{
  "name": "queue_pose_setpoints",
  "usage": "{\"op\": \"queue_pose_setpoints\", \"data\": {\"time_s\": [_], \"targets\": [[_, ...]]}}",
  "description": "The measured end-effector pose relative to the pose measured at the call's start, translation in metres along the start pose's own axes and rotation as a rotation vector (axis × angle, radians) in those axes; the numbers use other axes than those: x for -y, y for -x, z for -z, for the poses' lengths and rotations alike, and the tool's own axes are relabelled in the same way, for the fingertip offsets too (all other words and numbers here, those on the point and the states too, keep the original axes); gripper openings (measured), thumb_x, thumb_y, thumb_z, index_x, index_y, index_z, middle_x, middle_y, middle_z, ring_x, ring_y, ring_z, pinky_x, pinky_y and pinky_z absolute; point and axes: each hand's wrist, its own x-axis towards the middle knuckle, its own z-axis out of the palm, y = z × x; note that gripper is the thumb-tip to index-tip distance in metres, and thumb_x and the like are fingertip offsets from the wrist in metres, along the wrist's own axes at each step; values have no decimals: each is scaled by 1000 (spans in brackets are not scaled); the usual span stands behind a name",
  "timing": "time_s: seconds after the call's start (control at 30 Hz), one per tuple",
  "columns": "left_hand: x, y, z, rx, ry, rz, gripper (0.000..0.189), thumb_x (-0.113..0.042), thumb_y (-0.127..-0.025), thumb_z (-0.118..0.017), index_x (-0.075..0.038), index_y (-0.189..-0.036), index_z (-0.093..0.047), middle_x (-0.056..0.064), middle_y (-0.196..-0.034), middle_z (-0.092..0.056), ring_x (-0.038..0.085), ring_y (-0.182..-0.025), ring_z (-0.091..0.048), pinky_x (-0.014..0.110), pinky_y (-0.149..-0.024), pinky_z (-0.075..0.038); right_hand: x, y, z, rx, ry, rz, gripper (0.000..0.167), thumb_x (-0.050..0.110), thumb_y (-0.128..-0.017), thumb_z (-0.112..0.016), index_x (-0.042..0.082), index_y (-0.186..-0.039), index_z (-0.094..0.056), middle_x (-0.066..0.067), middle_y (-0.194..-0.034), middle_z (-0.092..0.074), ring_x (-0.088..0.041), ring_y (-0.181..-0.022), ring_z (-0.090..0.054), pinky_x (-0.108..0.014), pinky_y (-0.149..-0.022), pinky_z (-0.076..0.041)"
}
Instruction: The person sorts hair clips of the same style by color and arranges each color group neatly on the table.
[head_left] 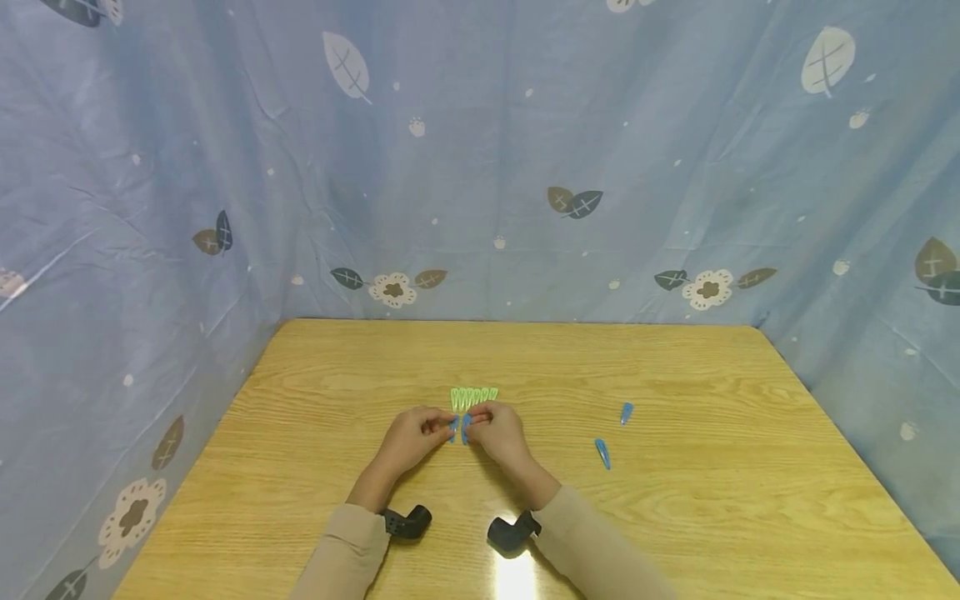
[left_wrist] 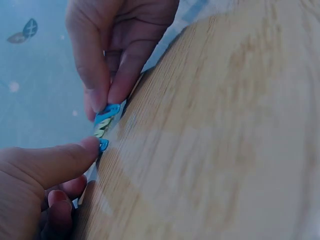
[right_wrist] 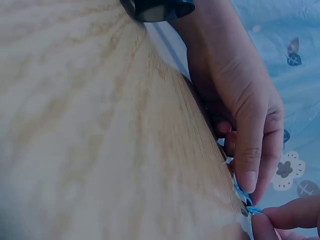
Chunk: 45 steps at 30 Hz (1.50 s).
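Observation:
My left hand (head_left: 412, 440) pinches a blue snap hair clip (head_left: 453, 429) between thumb and fingertips, low over the table. Close beside it, my right hand (head_left: 502, 435) grips a second blue hair clip (head_left: 466, 430) in the same manner; its fingers cover part of it. In the left wrist view, the thumb hides most of the left clip (left_wrist: 103, 145), while more of the right clip (left_wrist: 108, 113) shows. Several light green hair clips (head_left: 468, 398) lie side by side in a row just beyond both hands.
Two more blue hair clips lie apart to the right, one nearer (head_left: 603, 454) and one farther (head_left: 626, 413). The wooden table (head_left: 315, 483) reaches back to a blue patterned curtain (head_left: 480, 167). Dark wrist cameras (head_left: 408, 523) are strapped at both cuffs.

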Motion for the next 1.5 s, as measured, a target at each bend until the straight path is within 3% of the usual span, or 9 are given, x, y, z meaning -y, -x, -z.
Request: {"op": "queue_pose_setpoints", "data": {"time_s": [0.27, 0.6, 0.77, 0.97, 1.23, 1.5], "targets": [[0, 1, 3, 5, 0, -1, 19, -20, -86, -73, -14, -104, -74, -8, -76, -56, 11, -68, -47, 25, -59, -42, 8, -3, -6, -24, 141, 17, 22, -8, -75, -66, -8, -97, -66, -9, -82, -61, -17, -71, -57, -26, -63, -52], [3, 1, 0, -2, -12, -19, 19, -21, -86, -73, -14, -103, -74, -8, -76, -55, 11, -68, -47, 24, -59, -42, 9, -2, -9, -18, 259, 61, 17, -2, -81, -67, -8, -96, -65, -8, -81, -63, -17, -71, -60, -24, -61, -53], [3, 0, -2, -4, -13, -19, 19, -21, -86, -73, -14, -103, -74, -8, -76, -55, 10, -67, -47, 24, -59, -42, 2, 0, -6, -5, 232, 67, 20, 0, -80, -67, -7, -99, -65, -9, -85, -63, -18, -74, -61, -25, -64, -53], [2, 0, -4, -4, -17, -18, 19, -20, -86, -73, -13, -104, -74, -8, -76, -55, 10, -67, -47, 24, -59, -42, -4, 5, 3, 68, 145, 73, 28, 3, -83, -68, -7, -108, -62, -12, -96, -62, -19, -82, -60, -25, -68, -53], [1, 0, -3, -7, -19, -13, 19, -20, -86, -72, -13, -104, -74, -8, -77, -55, 10, -67, -47, 24, -58, -41, -5, 19, 31, 185, 105, 154, 35, 6, -89, -65, -9, -119, -57, -19, -110, -62, -29, -98, -63, -32, -82, -53], [-2, 2, 1, -12, -15, -1, 19, -18, -85, -73, -12, -103, -74, -8, -76, -55, 10, -66, -47, 24, -58, -42, -7, 31, 62, 191, 44, 157, 37, 5, -90, -64, -8, -123, -54, -21, -115, -61, -31, -104, -62, -30, -86, -51]]}}
